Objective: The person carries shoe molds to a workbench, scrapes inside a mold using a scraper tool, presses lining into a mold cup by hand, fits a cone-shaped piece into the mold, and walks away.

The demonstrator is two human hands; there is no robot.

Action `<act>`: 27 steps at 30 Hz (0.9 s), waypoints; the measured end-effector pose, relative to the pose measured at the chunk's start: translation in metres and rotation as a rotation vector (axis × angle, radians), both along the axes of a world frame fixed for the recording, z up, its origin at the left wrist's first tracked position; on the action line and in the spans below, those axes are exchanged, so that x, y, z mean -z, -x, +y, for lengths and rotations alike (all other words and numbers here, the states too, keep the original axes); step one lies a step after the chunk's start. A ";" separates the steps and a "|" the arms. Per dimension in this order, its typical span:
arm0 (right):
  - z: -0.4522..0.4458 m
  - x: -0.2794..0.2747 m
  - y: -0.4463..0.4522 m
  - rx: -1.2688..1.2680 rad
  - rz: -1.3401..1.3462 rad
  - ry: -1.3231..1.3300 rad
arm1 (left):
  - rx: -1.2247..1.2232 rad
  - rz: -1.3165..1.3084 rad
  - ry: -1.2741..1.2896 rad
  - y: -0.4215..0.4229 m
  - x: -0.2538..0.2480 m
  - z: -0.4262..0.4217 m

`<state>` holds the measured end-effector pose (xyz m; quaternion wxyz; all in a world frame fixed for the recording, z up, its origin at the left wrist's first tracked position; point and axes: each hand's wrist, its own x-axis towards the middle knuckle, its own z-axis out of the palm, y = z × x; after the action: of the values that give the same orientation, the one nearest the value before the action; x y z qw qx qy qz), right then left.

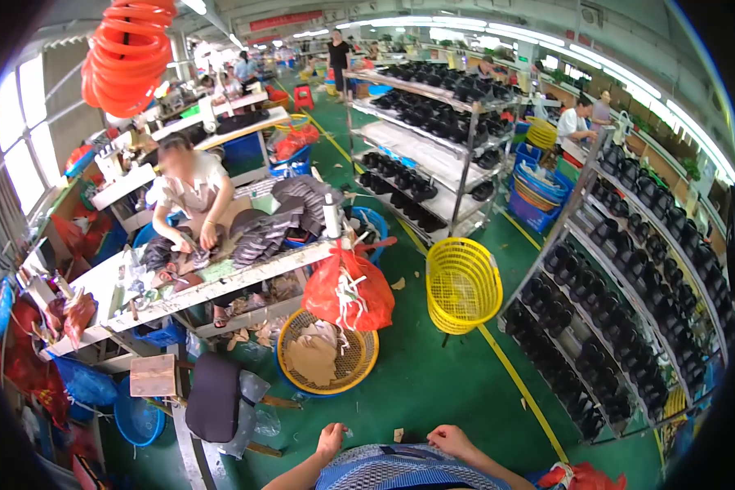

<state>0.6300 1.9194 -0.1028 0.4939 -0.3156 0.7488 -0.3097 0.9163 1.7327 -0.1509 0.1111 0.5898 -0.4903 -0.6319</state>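
Low in the view, just in front of my patterned blue clothing [400,468], are both of my hands. My left hand [331,441] is closed, thumb and fingers drawn together, with a small pale speck by the fingertips. What it holds, if anything, is too small to make out. My right hand [451,441] is also closed, its fingers curled inward; whatever may be in it is hidden. The two hands are apart, and beyond them lies green floor. A dark-backed chair [212,398] stands to the left of my left hand.
A yellow basket [464,286] stands ahead. A round basket [284,359] holds tan pieces beneath a red bag [347,290]. Shoe racks [457,163] rise ahead and on the right [584,192]. A co-worker [189,184] handles pieces at a workbench [188,304]. Another red bag [588,478] lies lower right.
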 end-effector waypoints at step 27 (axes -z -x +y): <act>0.123 -0.041 -0.060 0.639 0.280 -0.306 | 0.787 0.095 0.003 0.165 0.162 -0.114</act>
<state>0.6897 2.0425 -0.0618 0.3068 -0.0281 0.9072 -0.2864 0.7516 1.6186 -0.3133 -0.1160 0.3268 -0.6743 -0.6520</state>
